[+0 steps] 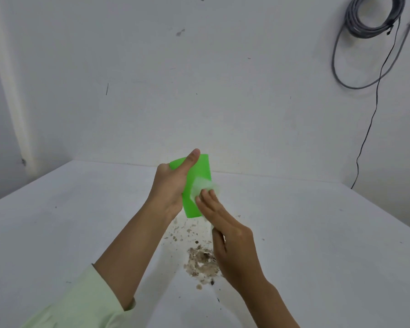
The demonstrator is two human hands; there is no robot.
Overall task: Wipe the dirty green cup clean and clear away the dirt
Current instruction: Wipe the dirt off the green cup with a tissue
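My left hand (173,185) grips a bright green cup (200,171) and holds it in the air above the white table (317,245), its thumb lying along the cup's side. My right hand (225,235) presses a pale, blurred cloth or tissue (205,187) against the lower side of the cup. Part of that wipe also shows under the right palm. On the table below the hands lies a patch of brown and grey dirt (202,261), with smaller specks scattered above it (182,230).
A white wall with a few dark marks rises behind the table. A coil of grey cable (374,17) hangs at the upper right, and a thin black wire (374,114) runs down from it to the table's back right corner.
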